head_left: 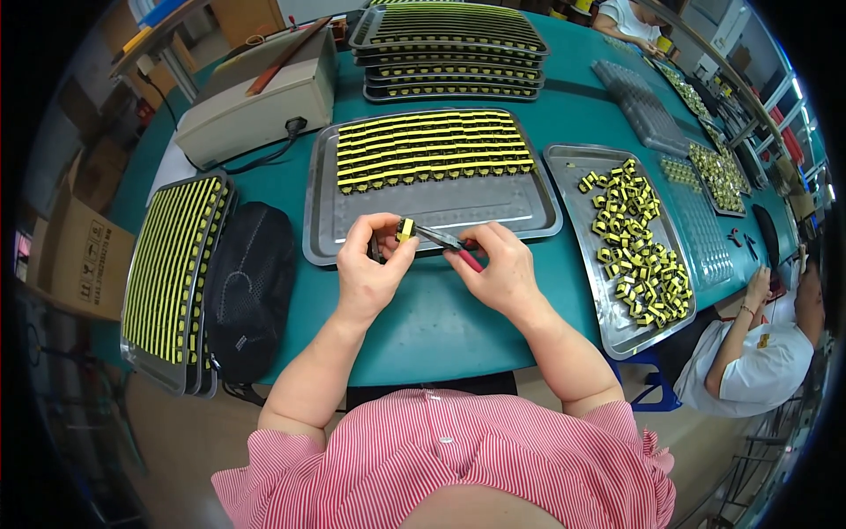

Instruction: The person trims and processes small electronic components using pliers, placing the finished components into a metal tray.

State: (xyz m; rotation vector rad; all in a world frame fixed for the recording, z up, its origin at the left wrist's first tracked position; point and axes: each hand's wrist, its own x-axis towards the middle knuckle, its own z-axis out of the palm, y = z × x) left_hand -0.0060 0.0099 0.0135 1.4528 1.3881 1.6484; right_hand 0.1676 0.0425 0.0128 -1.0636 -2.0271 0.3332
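Between the thumb and fingers of my left hand point(370, 264) is a small yellow-and-black transformer point(406, 227), held over the front edge of a metal tray point(441, 212). Something dark also shows by that palm, but I cannot make out what. My right hand point(498, 269) is closed around red-handled pliers point(470, 260). Their metal jaws point left and reach the transformer; whether they grip it is too small to tell. Behind my hands, neat rows of similar transformers point(432, 150) fill the far part of the tray. Many loose ones point(630, 242) lie heaped in the right-hand tray point(608, 331).
Stacked filled trays point(449, 88) stand at the back, and others point(172, 273) at the left beside a black case point(251, 282). A beige machine point(256, 106) with a plugged cable sits back left. Clear plastic trays point(648, 110) lie right. Two co-workers sit along the right.
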